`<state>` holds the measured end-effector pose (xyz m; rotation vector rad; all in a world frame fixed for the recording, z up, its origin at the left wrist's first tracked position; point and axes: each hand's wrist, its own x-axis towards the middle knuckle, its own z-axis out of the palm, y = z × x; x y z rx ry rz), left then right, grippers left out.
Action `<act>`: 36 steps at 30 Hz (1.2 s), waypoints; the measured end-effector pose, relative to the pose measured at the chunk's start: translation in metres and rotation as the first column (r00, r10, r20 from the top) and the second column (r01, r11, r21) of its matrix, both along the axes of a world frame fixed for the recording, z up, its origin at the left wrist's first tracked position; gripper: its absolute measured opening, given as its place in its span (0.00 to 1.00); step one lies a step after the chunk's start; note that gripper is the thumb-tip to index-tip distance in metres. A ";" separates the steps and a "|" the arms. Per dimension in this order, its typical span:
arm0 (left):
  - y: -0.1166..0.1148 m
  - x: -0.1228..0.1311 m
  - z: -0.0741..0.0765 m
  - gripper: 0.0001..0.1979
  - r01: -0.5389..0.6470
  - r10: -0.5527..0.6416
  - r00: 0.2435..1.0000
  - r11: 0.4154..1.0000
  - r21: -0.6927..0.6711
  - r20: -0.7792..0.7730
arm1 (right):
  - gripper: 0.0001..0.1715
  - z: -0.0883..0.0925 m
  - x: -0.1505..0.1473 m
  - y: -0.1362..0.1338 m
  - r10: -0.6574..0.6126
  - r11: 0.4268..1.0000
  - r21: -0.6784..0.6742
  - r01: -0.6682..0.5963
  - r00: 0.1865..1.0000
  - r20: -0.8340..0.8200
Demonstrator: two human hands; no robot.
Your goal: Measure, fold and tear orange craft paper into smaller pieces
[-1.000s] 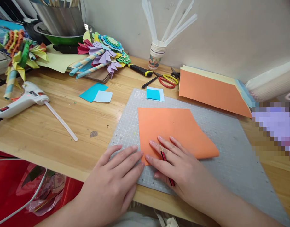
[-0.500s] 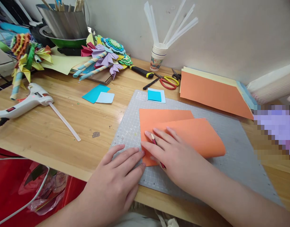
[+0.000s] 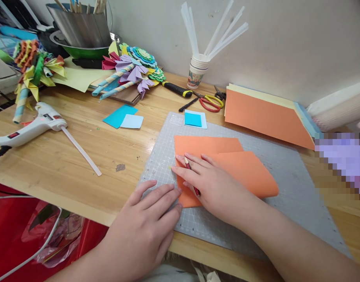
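An orange sheet of paper point(image 3: 235, 170) lies on a grey cutting mat point(image 3: 282, 184), with one part folded over the other and a rounded bend at the right. My right hand point(image 3: 213, 182) rests on the folded part, fingers stretched toward the paper's left edge. Tucked between those fingers is a dark red pencil point(image 3: 188, 163), its sharpened end pointing away from me. My left hand point(image 3: 153, 219) lies palm down with fingers extended, over the mat's near left corner. Its fingertips touch the paper's lower left edge.
A glue gun point(image 3: 36, 125) lies at the left. Beyond the mat are scissors point(image 3: 211, 102), a utility knife point(image 3: 177, 89) and a paper cup point(image 3: 196, 74) of glue sticks. Blue paper squares point(image 3: 193, 119) sit on the mat's far edge; stacked coloured sheets point(image 3: 268, 115) lie behind right.
My right hand has slid a little to the left over the folded paper, pencil included. The upper flap lies slightly flatter. My left hand stays nearly in place.
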<state>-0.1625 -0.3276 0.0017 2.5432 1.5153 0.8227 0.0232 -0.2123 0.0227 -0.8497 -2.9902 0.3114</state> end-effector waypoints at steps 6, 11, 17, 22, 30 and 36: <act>0.002 0.000 0.002 0.10 0.013 -0.014 1.000 0.999 -0.030 -0.018 | 0.23 0.010 0.002 -0.015 -0.010 0.998 0.055 0.017 0.994 -0.110; 0.002 0.001 0.002 0.10 0.019 -0.018 1.000 0.999 -0.037 0.015 | 0.10 0.015 0.010 -0.070 -0.061 0.993 0.072 0.094 0.929 -0.364; 0.002 0.001 0.001 0.10 0.015 -0.015 1.000 1.000 -0.002 -0.003 | 0.08 -0.012 0.009 -0.111 -0.148 0.980 0.076 0.182 0.932 -0.330; 0.002 0.002 0.004 0.11 0.010 -0.010 1.000 1.000 -0.022 -0.011 | 0.08 -0.018 0.001 -0.124 -0.243 0.956 0.080 0.282 0.915 -0.323; 0.003 0.004 0.009 0.11 0.005 -0.003 0.998 1.000 0.031 -0.064 | 0.08 -0.010 0.020 -0.126 -0.402 0.891 0.103 0.442 0.874 -0.273; 0.003 0.003 0.008 0.11 -0.005 0.006 0.997 1.000 0.012 -0.078 | 0.16 -0.013 0.057 -0.120 -0.544 0.812 0.079 0.578 0.799 -0.255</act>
